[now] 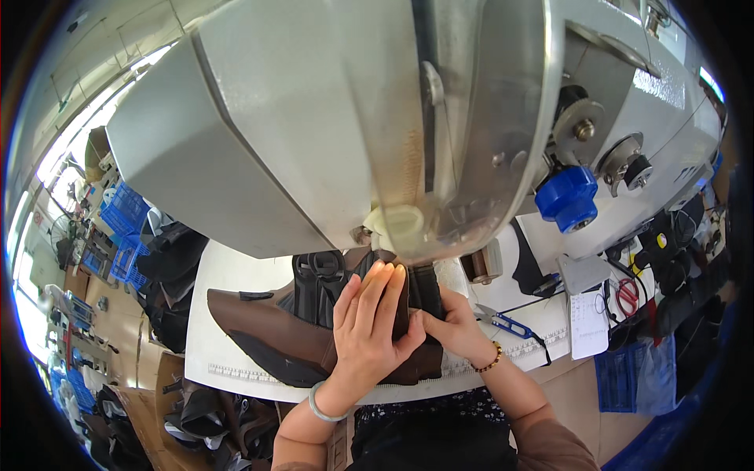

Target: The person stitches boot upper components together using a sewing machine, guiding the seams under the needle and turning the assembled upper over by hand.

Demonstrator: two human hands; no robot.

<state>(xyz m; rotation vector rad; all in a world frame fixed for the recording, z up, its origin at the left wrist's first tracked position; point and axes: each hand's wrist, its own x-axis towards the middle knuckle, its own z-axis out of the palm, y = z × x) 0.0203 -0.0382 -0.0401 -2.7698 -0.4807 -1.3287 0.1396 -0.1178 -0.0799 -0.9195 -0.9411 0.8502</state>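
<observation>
A brown and black leather-like workpiece [271, 322] with black straps and a buckle lies on the white sewing table [206, 334]. Its far edge reaches under the head of a large grey sewing machine [298, 102]. My left hand [367, 330] rests on the piece with its fingers stretched out and pointing toward the needle area. Beside it, my right hand [457, 323] pinches the right side of the same piece between thumb and fingers. The needle and presser foot are hidden behind the clear guard [471, 157] and a pale rounded part.
Blue-handled thread snips [509, 323] lie right of my right hand, near a ruler strip along the table's front edge. Farther right are a notepad [589, 323], red scissors [627, 297] and a blue crate [615, 381]. A cardboard box [163, 400] with dark pieces stands lower left.
</observation>
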